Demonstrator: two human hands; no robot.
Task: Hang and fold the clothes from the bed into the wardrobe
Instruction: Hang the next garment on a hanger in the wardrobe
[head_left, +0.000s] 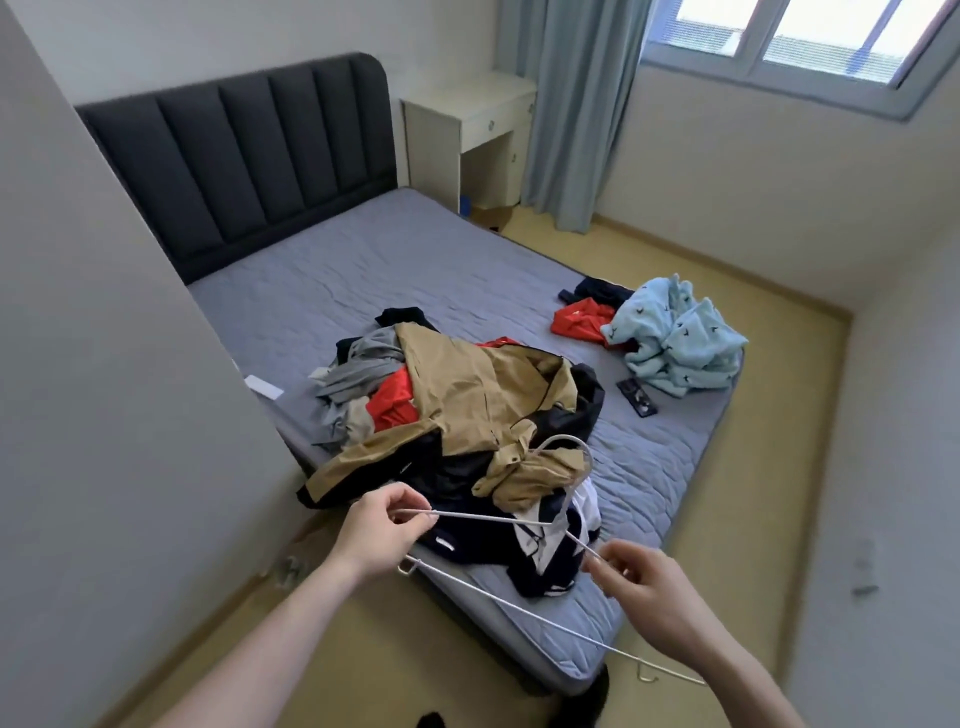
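Note:
A white wire hanger (524, 608) hangs in the air over the foot of the bed (322, 270). My left hand (382, 530) pinches one shoulder end of it, and my right hand (641, 582) pinches the other sloping arm. Its hook curves up over a heap of clothes. On top of that heap lies a tan and black jacket (483, 405), with grey, red, navy and white garments under and around it. A second heap at the bed's right edge holds a light blue patterned fleece (675, 332) and a red garment (579, 319).
A dark phone-like object (637, 397) lies on the mattress near the blue fleece. A dark padded headboard (244, 150) stands at the far end, with a white bedside desk (467, 135) and a grey curtain (576, 104) beyond. A grey panel (104, 364) fills the left side.

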